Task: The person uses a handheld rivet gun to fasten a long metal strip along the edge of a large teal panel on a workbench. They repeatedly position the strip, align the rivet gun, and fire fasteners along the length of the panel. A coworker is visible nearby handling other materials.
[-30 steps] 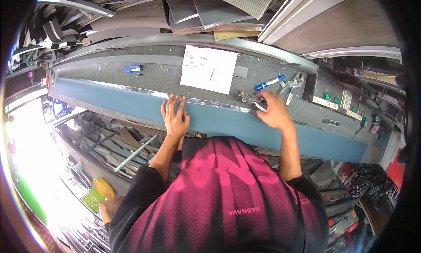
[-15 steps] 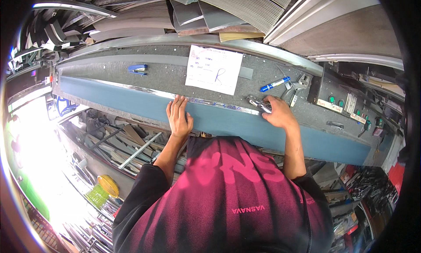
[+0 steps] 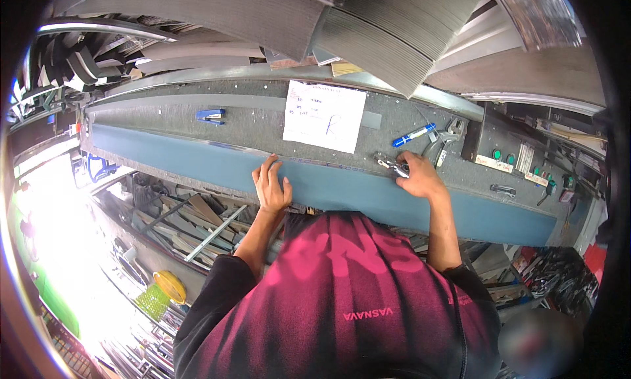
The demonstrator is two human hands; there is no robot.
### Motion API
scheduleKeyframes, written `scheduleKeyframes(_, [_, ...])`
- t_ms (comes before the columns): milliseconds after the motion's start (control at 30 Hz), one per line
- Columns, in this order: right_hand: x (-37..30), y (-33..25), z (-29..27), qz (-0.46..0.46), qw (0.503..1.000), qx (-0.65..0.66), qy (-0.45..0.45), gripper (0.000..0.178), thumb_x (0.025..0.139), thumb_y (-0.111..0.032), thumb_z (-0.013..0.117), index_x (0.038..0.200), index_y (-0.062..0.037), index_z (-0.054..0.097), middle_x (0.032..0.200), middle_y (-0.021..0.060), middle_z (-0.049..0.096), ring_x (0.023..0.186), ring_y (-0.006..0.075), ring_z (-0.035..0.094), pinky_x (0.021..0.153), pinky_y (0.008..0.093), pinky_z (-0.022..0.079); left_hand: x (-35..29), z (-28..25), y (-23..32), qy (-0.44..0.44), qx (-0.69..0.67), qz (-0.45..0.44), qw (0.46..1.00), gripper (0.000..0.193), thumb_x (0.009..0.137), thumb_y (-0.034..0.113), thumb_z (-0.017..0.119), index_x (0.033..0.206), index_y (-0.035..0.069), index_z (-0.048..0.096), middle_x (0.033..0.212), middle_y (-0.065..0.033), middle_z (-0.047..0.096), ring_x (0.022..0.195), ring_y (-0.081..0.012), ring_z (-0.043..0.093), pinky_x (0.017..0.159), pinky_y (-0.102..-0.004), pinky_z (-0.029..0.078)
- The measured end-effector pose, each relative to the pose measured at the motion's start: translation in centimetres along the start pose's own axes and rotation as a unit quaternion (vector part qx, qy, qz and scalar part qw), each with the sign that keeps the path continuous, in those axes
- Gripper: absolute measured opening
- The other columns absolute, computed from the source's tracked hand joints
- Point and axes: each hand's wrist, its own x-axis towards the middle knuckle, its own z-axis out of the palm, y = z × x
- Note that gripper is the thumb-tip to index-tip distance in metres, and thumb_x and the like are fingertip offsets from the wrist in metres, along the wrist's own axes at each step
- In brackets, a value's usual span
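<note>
A long blue-grey metal strip (image 3: 328,182) lies along the near edge of the bench. My left hand (image 3: 271,187) rests on it, fingers spread and fingertips near its far edge. My right hand (image 3: 422,175) is closed around a shiny metal hand tool (image 3: 388,163) at that same far edge; the fingers cover part of it, so its exact kind is unclear. Just beyond the right hand lie a blue marker (image 3: 413,135) and locking pliers (image 3: 445,141). A handwritten paper sheet (image 3: 323,117) sits between the hands, farther back.
A blue stapler (image 3: 210,116) lies on the dark grey bench (image 3: 256,126). Large ribbed grey panels (image 3: 388,34) overhang its far side. At right stands a dark box (image 3: 509,133) near a small metal piece (image 3: 503,190). Stacked offcuts fill the space below; a yellow basket (image 3: 169,287) is at lower left.
The ribbed panels at the top have come farther in over the bench's far edge. A blurred round shape has appeared at lower right. Both hands stay nearly in place.
</note>
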Motion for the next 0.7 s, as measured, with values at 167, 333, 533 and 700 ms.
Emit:
scheduleKeyframes(167, [-0.4,-0.3,0.1,0.008,1.0,0.0,0.022,0.054,0.078,-0.021,0.08,0.128,-0.0057,0.068,0.128,0.0248,0.073,0.122,0.0485,0.066,0.108,0.0521,0.052,0.9,-0.1,0.5,-0.017,0.01,-0.002,1.0,0.054,0.085,0.016,0.067,0.137,0.001,0.065,0.142,-0.0188,0.066,0.123,-0.0349,0.064,0.106,-0.0498,0.041])
scheduleKeyframes(333, [-0.5,0.0,0.7,0.008,0.999,-0.002,0.036,0.054,0.078,-0.021,0.08,0.128,-0.0062,0.067,0.127,0.0248,0.073,0.121,0.0491,0.066,0.108,0.0525,0.052,2.1,-0.5,0.5,-0.062,0.041,0.0,0.997,0.044,0.083,0.015,0.072,0.127,0.009,0.076,0.13,-0.0135,0.068,0.119,-0.0313,0.066,0.104,-0.0504,0.04])
scheduleKeyframes(533, [-0.9,0.1,1.6,0.003,0.998,0.005,0.056,0.057,0.078,-0.024,0.078,0.131,-0.0067,0.067,0.126,0.0258,0.073,0.119,0.0499,0.067,0.106,0.0541,0.053,2.8,-1.4,0.1,-0.078,0.045,0.039,0.995,0.036,0.082,0.013,0.074,0.118,0.009,0.079,0.131,-0.0124,0.066,0.123,-0.0326,0.064,0.119,-0.0581,0.035])
scheduleKeyframes(700, [-2.1,-1.1,2.0,0.009,0.989,0.045,0.143,0.059,0.076,-0.017,0.08,0.132,-0.0049,0.066,0.124,0.0238,0.075,0.118,0.0461,0.069,0.105,0.0506,0.054,3.9,-1.3,-0.1,-0.128,0.014,0.013,0.992,0.029,0.086,0.017,0.075,0.112,0.006,0.076,0.138,-0.0168,0.062,0.13,-0.0392,0.059,0.128,-0.0623,0.029])
